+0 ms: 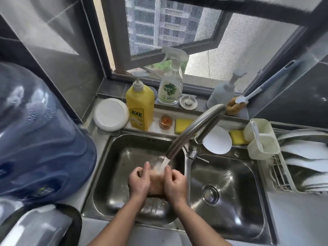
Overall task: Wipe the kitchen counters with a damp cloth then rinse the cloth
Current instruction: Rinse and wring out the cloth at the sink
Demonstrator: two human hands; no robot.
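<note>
1. Left hand (138, 181): fingers curled, gripping the left edge of the cloth (157, 183); index finger extended up beside the water stream.
2. Right hand (175, 183): fingers curled, gripping the right edge of the cloth.
3. Cloth: brownish, wet, held between both hands over the left basin (110, 174) of a double steel sink, directly under the running water (164, 163). Its lower edge hangs below the wrists.
4. Faucet (193, 130): curved steel spout swung over the left basin, water flowing onto the top of the cloth.
5. Right basin (236, 201): no items in it; the drain strainer (211, 193) is visible.
6. Ledge behind the sink, left to right: white plate (111, 114) leaning upright, yellow soap bottle (140, 109) with pump, small jar (166, 121), yellow sponge (182, 126), second white plate (217, 140) behind the faucet, second sponge (237, 137).
7. Windowsill: spray bottle (171, 86), a round metal stopper (188, 102), a pale pump bottle (222, 93), and a long-handled brush (262, 87) resting on a brownish scrubber (234, 107).
8. Right side: white utensil caddy (262, 139) and a dish rack (284, 174) holding white plates.
9. Left side: large blue water jug (39, 135) lying beside the sink; a kettle (35, 226) sits near the bottom-left corner.
</note>
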